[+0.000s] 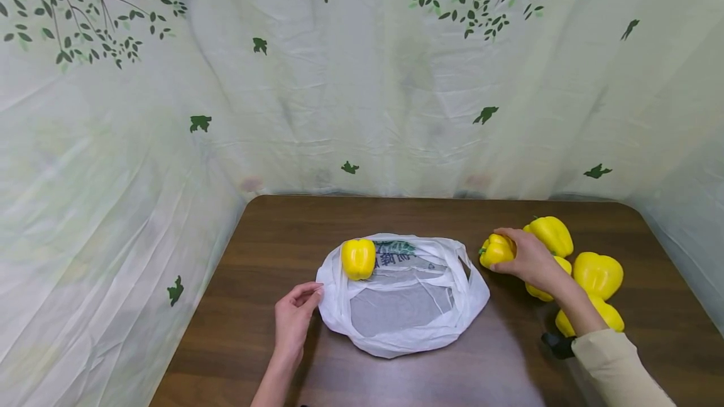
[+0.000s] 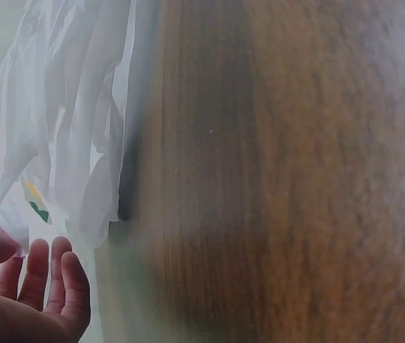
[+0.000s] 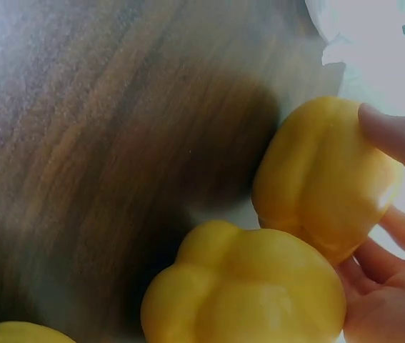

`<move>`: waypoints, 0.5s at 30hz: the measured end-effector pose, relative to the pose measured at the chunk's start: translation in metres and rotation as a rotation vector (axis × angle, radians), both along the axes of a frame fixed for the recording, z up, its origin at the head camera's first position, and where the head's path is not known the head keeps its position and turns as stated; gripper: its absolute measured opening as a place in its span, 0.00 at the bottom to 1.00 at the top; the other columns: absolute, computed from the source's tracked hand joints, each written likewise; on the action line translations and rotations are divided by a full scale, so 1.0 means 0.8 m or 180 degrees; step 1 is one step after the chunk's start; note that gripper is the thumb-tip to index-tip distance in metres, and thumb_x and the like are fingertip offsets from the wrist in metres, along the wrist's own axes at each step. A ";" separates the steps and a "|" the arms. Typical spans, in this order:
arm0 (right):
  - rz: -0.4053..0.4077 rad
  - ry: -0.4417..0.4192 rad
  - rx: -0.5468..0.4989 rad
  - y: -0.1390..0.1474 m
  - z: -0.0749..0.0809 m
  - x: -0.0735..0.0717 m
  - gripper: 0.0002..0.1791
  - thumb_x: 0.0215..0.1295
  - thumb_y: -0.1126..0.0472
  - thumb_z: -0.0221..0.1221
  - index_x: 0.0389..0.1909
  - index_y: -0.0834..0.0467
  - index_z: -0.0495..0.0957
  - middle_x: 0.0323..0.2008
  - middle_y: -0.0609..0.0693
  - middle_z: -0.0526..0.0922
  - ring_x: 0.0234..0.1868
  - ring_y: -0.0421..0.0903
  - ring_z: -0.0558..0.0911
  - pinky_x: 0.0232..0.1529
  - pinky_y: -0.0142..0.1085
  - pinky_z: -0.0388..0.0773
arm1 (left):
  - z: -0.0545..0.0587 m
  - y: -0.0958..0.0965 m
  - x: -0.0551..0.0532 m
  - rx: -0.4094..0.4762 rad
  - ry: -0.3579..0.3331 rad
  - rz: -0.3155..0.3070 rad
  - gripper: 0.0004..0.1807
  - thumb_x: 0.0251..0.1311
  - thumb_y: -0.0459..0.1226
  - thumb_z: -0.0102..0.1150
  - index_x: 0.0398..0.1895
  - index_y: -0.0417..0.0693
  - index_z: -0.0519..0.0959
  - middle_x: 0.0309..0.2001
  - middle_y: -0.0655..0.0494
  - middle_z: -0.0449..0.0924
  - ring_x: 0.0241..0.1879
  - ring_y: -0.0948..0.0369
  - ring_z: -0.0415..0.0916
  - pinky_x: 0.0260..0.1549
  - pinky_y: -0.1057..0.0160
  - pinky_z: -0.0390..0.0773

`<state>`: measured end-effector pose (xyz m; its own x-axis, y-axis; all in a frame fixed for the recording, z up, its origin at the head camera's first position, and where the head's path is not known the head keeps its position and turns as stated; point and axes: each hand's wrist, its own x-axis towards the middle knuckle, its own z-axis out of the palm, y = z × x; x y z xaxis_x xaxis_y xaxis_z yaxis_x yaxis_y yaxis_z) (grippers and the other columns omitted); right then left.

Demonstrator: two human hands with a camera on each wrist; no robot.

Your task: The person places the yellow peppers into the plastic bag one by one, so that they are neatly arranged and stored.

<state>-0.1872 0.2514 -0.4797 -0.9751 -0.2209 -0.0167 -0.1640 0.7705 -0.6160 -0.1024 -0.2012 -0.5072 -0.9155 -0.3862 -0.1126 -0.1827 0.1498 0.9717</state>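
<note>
A white plastic bag (image 1: 396, 343) lies with its mouth spread open on the table. One yellow bell pepper (image 1: 359, 259) is in the bag's back left part. At the bag's left rim, my left hand (image 1: 294, 319) pinches the plastic between thumb and finger; the left wrist view shows the thin edge at the fingertips (image 2: 18, 246). My right hand (image 1: 530, 259), right of the bag, grips another yellow bell pepper (image 3: 323, 171), thumb on one side and fingers on the other. Close beside it sits a second yellow pepper (image 3: 248, 289).
Several more yellow bell peppers (image 1: 598, 275) are grouped on the right side of the brown wooden table (image 1: 294, 222), partly behind my right forearm. A dark band (image 1: 558, 345) is at the right wrist. A pale curtain with leaf prints (image 1: 362, 93) hangs behind the table.
</note>
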 end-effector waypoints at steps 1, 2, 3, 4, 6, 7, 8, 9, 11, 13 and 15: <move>-0.0013 0.0005 -0.0008 -0.001 0.000 0.001 0.43 0.50 0.58 0.74 0.65 0.67 0.67 0.57 0.66 0.74 0.49 0.60 0.75 0.52 0.59 0.72 | 0.000 0.000 0.000 -0.0004 0.0007 -0.0006 0.10 0.61 0.31 0.64 0.44 0.36 0.84 0.41 0.46 0.84 0.36 0.59 0.77 0.35 0.70 0.77; -0.0024 0.0009 -0.0013 -0.001 0.000 0.001 0.43 0.50 0.58 0.74 0.65 0.67 0.67 0.57 0.66 0.74 0.48 0.59 0.75 0.52 0.58 0.72 | 0.000 0.000 0.000 0.0000 0.0009 -0.0004 0.10 0.61 0.31 0.64 0.44 0.36 0.84 0.41 0.46 0.84 0.36 0.59 0.77 0.35 0.70 0.77; -0.0031 0.0013 -0.0017 -0.002 0.001 0.002 0.43 0.50 0.58 0.74 0.65 0.67 0.67 0.56 0.66 0.75 0.48 0.59 0.75 0.52 0.58 0.73 | -0.001 0.000 0.000 0.0002 0.0009 -0.0001 0.09 0.61 0.31 0.64 0.44 0.36 0.84 0.41 0.46 0.84 0.35 0.59 0.77 0.35 0.70 0.77; -0.0044 0.0018 -0.0018 -0.003 0.002 0.003 0.43 0.50 0.59 0.74 0.65 0.67 0.67 0.56 0.66 0.75 0.48 0.59 0.75 0.52 0.58 0.73 | -0.001 0.000 0.000 0.0005 0.0012 0.0002 0.09 0.61 0.30 0.64 0.44 0.35 0.84 0.40 0.46 0.84 0.35 0.59 0.77 0.35 0.70 0.77; -0.0058 0.0040 -0.0023 -0.004 0.003 0.004 0.43 0.50 0.58 0.75 0.65 0.67 0.67 0.56 0.65 0.75 0.48 0.59 0.74 0.52 0.58 0.73 | -0.001 0.000 0.000 0.0011 0.0005 0.0009 0.09 0.61 0.30 0.64 0.44 0.35 0.84 0.41 0.46 0.84 0.35 0.59 0.77 0.35 0.70 0.77; -0.0059 0.0055 -0.0027 -0.005 0.004 0.005 0.43 0.50 0.58 0.75 0.65 0.67 0.67 0.56 0.66 0.75 0.49 0.59 0.74 0.52 0.58 0.72 | -0.001 0.000 0.000 0.0008 -0.0002 0.0009 0.09 0.61 0.30 0.64 0.44 0.36 0.84 0.41 0.46 0.84 0.36 0.59 0.77 0.35 0.70 0.77; -0.0058 0.0073 -0.0029 -0.006 0.005 0.006 0.43 0.50 0.58 0.75 0.65 0.67 0.67 0.56 0.66 0.74 0.49 0.59 0.74 0.52 0.58 0.72 | 0.000 0.000 -0.001 0.0011 -0.0016 0.0013 0.09 0.61 0.30 0.64 0.44 0.36 0.84 0.41 0.47 0.84 0.36 0.59 0.77 0.35 0.71 0.77; -0.0064 0.0090 -0.0028 -0.008 0.006 0.007 0.43 0.50 0.58 0.75 0.65 0.67 0.67 0.57 0.66 0.74 0.50 0.60 0.74 0.53 0.59 0.72 | 0.000 0.000 -0.001 0.0009 -0.0024 0.0008 0.10 0.61 0.31 0.65 0.44 0.36 0.84 0.41 0.47 0.84 0.36 0.60 0.77 0.36 0.71 0.77; -0.0067 0.0117 -0.0023 -0.010 0.007 0.008 0.43 0.49 0.57 0.75 0.65 0.68 0.67 0.57 0.66 0.74 0.51 0.60 0.73 0.53 0.59 0.71 | 0.001 -0.001 -0.001 0.0011 -0.0033 0.0007 0.10 0.61 0.31 0.64 0.44 0.37 0.84 0.42 0.47 0.84 0.37 0.60 0.77 0.36 0.71 0.77; -0.0071 0.0138 -0.0008 -0.011 0.008 0.009 0.43 0.49 0.57 0.75 0.65 0.68 0.67 0.57 0.66 0.74 0.51 0.61 0.72 0.53 0.59 0.71 | 0.001 -0.001 -0.001 0.0005 -0.0040 0.0004 0.10 0.61 0.31 0.65 0.45 0.37 0.84 0.42 0.47 0.84 0.37 0.60 0.77 0.36 0.71 0.77; -0.0087 0.0155 0.0011 -0.012 0.009 0.010 0.43 0.49 0.57 0.75 0.65 0.68 0.68 0.57 0.66 0.74 0.51 0.61 0.72 0.52 0.59 0.71 | 0.001 -0.001 -0.002 0.0006 -0.0046 0.0005 0.10 0.61 0.32 0.65 0.45 0.37 0.84 0.42 0.47 0.84 0.37 0.59 0.77 0.36 0.70 0.77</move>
<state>-0.1790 0.2414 -0.4725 -0.9805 -0.1943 0.0302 -0.1727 0.7771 -0.6052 -0.1037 -0.2018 -0.5066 -0.9132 -0.3873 -0.1266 -0.1969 0.1476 0.9692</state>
